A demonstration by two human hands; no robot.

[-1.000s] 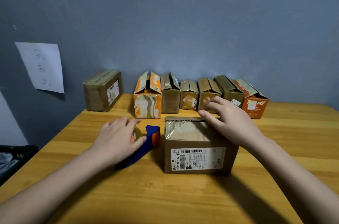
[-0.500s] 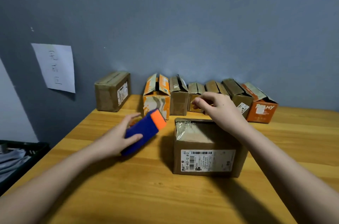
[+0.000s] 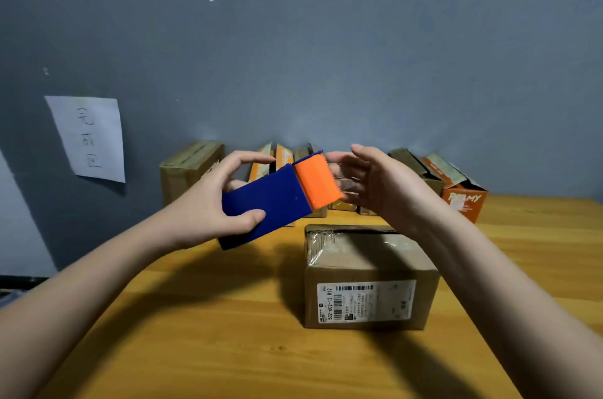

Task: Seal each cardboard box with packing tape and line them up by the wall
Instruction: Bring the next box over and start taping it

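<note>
My left hand [image 3: 208, 202] grips a blue tape dispenser with an orange end [image 3: 270, 199], held in the air above the table. My right hand [image 3: 381, 183] is just right of the orange end with its fingers stretched toward it; a glossy bit of clear tape seems to show between them, but I cannot tell if the fingers touch it. Below stands a brown cardboard box with a white barcode label [image 3: 368, 271], flaps down and shiny old tape on its top. Neither hand touches it.
Along the grey wall runs a row of small boxes with raised flaps, partly hidden by my hands, ending in an orange box [image 3: 463, 199]. A closed brown box [image 3: 189, 167] stands apart at the left. A paper sheet [image 3: 88, 137] hangs on the wall. Wooden table [image 3: 228, 333].
My left hand lifted the tape dispenser off the table up to chest height. My right hand left the box top and came up to the dispenser's orange end.
</note>
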